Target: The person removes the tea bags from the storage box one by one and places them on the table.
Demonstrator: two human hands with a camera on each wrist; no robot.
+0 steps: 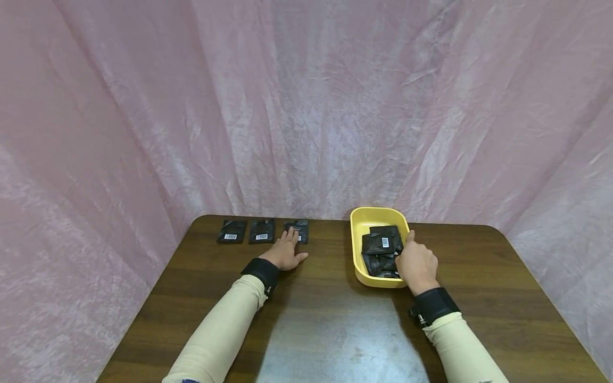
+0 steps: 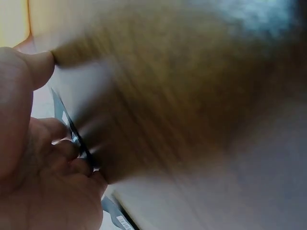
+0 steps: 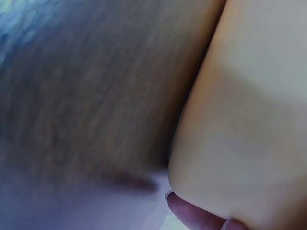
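My left hand lies with its fingers extended over a flat black packet, the rightmost of three in a row. The fingertips touch that packet, and the thumb points off to the right. In the left wrist view, the palm and fingers rest against the packet's edge. My right hand grips the right side wall of a yellow plastic basin, its index finger stretched along the outside. Fingertips show against the basin's wall in the right wrist view. Several black packets with white barcode labels lie piled inside.
Two more black packets, one at the left and one in the middle, lie near the far edge of the brown wooden table. A pink curtain hangs right behind the table.
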